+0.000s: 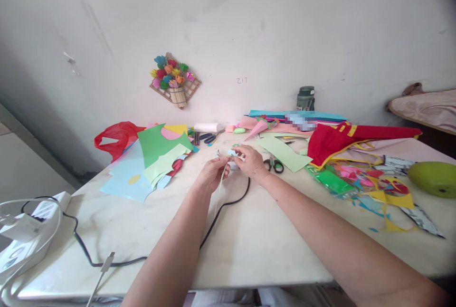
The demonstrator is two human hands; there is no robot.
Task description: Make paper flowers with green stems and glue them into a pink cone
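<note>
Over the middle of the table, my left hand [213,172] is closed, pinching a thin pale green strip [220,188] that hangs down below the fingers. Close beside it, my right hand [252,162] has its fingers pinched at the strip's upper end, by a small light blue piece [232,152]. The fingertips partly hide what lies between them. Behind the hands is a white object [234,166], mostly covered, near the end of a black cord [228,204]. Black-handled scissors [273,165] lie just right of my right wrist.
Coloured paper sheets [124,178] and a red plastic bag [119,137] lie at left. Paper scraps [374,197], a red cloth [335,143] and a green fruit [432,178] are at right. A power strip [46,207] sits at the left edge; a bottle [305,99] stands by the wall.
</note>
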